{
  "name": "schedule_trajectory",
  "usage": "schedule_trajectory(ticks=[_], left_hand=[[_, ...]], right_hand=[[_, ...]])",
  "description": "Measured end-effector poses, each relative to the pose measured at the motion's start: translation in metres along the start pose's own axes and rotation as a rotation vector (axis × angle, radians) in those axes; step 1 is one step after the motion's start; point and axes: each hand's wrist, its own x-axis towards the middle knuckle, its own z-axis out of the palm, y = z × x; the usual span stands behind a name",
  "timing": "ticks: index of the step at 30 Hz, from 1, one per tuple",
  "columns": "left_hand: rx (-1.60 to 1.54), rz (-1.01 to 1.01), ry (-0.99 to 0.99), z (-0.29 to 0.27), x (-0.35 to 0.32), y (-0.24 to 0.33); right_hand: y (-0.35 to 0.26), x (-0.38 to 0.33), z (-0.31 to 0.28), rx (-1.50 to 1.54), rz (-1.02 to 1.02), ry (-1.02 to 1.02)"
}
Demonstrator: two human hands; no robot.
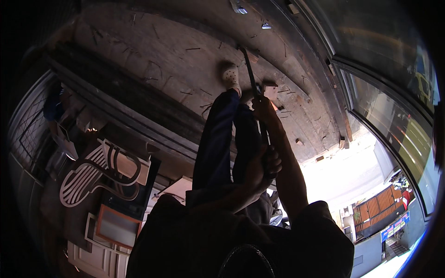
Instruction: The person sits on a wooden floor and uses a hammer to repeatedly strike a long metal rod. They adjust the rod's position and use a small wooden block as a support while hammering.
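Head | left hand [264, 169], right hand [263, 109]: fingers [276, 164] wrapped round long bar [250, 69] | details shadowed

I have a dim interior with a worn, grey-brown floor [169, 34] strewn with thin dark scraps. Long dark beams [130, 99] run across my left side; beyond them I see a pale, slatted chair [83, 178], an orange-framed panel [119, 226] and a whitish panelled door [95, 259]. Dark-framed glass [371, 104] lines my right, where harsh daylight [340, 162] floods in near a brown slatted gate [378, 209] outside.
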Motion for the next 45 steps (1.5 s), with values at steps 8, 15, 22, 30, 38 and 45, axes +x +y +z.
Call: schedule_trajectory(ticks=[8, 15, 22, 30, 38, 45], left_hand=[[0.119, 0.083, -0.018, -0.005, 0.036, -0.04], [0.179, 0.156, 0.062, -0.002, 0.07, -0.086], [0.259, 0.237, 0.028, -0.027, 0.128, -0.148], [0.349, 0.428, 0.352, -0.094, 0.225, -0.243], [0.437, 0.602, 0.685, -0.201, 0.329, -0.219], [1.035, 0.918, 0.809, -0.244, 0.456, -0.107]], right_hand=[[0.011, -0.019, -0.042, 0.204, 0.109, -0.093], [0.004, 0.0, -0.078, 0.267, 0.501, -0.246], [0.059, -0.081, -0.122, -0.082, 0.415, -0.316], [0.101, -0.172, -0.199, -0.474, 0.557, -0.241], [0.215, -0.175, -0.198, -0.592, 0.405, -0.169], [0.271, -0.187, -0.148, -0.682, 0.24, -0.052]])
